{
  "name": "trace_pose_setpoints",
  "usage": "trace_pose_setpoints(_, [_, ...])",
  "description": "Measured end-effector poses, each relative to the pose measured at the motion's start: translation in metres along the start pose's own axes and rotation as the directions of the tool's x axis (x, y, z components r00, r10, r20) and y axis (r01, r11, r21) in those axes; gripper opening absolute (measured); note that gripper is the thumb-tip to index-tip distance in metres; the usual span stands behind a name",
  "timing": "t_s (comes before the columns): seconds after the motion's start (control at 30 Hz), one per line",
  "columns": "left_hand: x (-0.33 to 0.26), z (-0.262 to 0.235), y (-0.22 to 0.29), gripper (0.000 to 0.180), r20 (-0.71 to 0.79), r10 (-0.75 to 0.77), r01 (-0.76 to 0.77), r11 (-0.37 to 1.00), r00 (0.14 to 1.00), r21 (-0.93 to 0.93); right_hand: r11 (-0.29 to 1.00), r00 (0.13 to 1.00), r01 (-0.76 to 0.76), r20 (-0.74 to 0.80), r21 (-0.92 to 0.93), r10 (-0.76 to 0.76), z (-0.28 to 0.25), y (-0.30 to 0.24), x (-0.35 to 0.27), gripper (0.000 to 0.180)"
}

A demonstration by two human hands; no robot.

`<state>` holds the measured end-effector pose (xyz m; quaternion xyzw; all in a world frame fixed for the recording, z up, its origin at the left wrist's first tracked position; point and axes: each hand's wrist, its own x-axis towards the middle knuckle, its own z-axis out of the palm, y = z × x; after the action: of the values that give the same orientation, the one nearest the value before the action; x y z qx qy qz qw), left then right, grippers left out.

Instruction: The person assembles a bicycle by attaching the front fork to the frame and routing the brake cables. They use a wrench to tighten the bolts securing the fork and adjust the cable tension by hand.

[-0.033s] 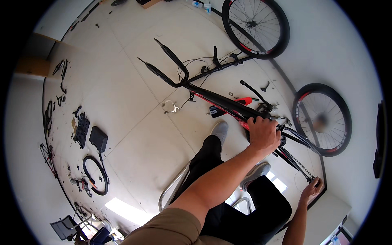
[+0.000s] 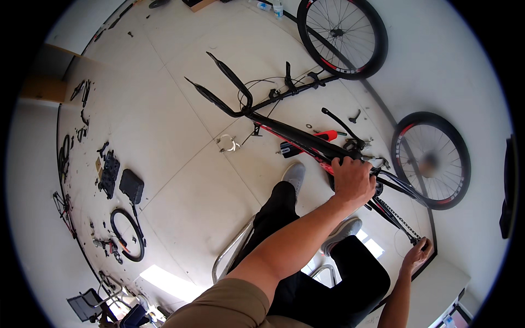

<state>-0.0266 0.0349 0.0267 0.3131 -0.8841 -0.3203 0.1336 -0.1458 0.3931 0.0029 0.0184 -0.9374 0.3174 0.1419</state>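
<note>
The left hand (image 2: 353, 180) is wrapped over a black-and-red bicycle frame (image 2: 295, 136), which stretches forward and leftward from it to the suspension-less-looking fork (image 2: 227, 87). The right hand (image 2: 419, 253) has its fingers curled at the frame's rear end – whether they grip it, I cannot tell. A chain (image 2: 402, 217) runs between the hands; one bicycle wheel (image 2: 404, 176) leans beyond the right hand – against the wall (image 2: 465, 82).

Bicycle frame (image 2: 298, 134), under left hand (image 2: 354, 180): black, red | wheel (image 2: 430, 164), right of it: black, red-marked | shoe (image 2: 295, 175), left of it: grey
</note>
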Motion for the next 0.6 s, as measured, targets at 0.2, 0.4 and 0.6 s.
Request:
trace_pose_setpoints(0.2, [0.001,0.0,0.001,0.022,-0.017,-0.005,0.005,1.0,1.0,-0.011,0.999,0.999,-0.011,-0.033,0.052,0.013,0.003,0.011,0.0,0.029])
trace_pose_setpoints(0.4, [0.0,0.002,0.0,0.02,-0.023,0.03,-0.031,0.998,0.999,-0.056,0.998,0.999,-0.005,-0.043,0.06,0.007,0.007,0.018,0.002,0.031])
trace_pose_setpoints(0.6, [-0.001,0.005,0.001,0.019,-0.052,0.038,-0.043,0.995,0.998,-0.094,0.999,0.998,-0.045,-0.051,0.029,0.047,0.007,0.032,0.007,0.03])
